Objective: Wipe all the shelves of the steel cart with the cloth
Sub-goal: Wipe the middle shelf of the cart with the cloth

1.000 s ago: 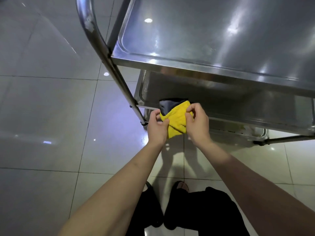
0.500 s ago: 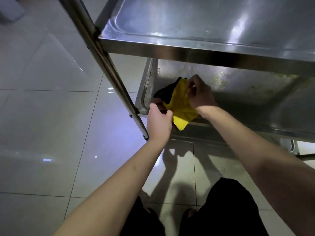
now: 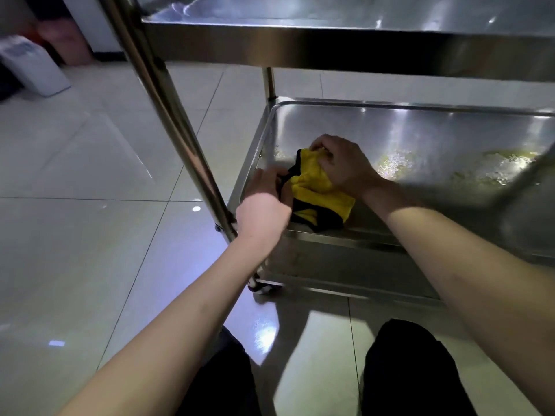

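Note:
A yellow cloth with black edging lies bunched at the near left corner of the steel cart's middle shelf. My right hand grips the cloth from above, fingers curled into its far end. At the cloth's left edge, my left hand pinches the black border. Yellowish wet smears spread over the shelf to the right of my hands. The top shelf overhangs the scene. A lower shelf shows beneath.
The cart's slanted steel post rises just left of my left hand, with a caster wheel below on the tiled floor. A white bin stands far left. My knees in black trousers are at the bottom.
The view has dropped lower, bringing the middle shelf into full sight. Both hands moved the cloth from the shelf's edge onto its surface, where it now lies pressed down.

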The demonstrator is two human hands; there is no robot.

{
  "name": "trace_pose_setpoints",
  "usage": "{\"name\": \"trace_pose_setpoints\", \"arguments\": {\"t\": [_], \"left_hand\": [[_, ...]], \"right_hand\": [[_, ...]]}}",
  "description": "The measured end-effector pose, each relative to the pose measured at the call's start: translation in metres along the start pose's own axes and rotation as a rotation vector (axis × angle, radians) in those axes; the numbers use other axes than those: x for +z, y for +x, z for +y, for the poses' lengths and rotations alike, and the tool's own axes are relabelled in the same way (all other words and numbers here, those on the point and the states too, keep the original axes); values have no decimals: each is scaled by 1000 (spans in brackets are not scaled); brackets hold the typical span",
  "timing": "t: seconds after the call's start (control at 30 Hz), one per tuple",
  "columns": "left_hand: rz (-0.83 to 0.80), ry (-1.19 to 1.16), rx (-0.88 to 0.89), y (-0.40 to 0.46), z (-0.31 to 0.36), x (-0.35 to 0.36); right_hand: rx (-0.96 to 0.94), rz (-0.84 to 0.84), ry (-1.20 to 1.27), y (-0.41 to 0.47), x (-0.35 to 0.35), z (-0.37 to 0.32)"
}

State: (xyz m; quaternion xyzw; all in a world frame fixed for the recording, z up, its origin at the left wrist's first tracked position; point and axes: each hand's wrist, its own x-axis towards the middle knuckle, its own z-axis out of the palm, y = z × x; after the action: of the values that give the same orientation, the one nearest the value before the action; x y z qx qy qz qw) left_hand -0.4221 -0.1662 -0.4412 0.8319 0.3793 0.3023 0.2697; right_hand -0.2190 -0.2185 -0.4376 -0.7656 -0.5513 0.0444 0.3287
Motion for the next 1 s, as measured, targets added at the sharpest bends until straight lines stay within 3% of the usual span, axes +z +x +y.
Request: {"name": "trace_pose_setpoints", "arguments": {"t": [0.2, 0.47, 0.8, 1.0], "left_hand": [[36, 125, 137, 7, -10, -10], [-41, 320, 198, 11, -8, -47], [-14, 415, 285, -7, -5, -83], [114, 407, 381, -17, -14, -102]], "right_hand": [[78, -28, -121, -13, 19, -1], [161, -371, -414, -22, 39, -11], [120, -344, -472, -32, 38, -15], [104, -334, -477, -33, 40, -10]]}}
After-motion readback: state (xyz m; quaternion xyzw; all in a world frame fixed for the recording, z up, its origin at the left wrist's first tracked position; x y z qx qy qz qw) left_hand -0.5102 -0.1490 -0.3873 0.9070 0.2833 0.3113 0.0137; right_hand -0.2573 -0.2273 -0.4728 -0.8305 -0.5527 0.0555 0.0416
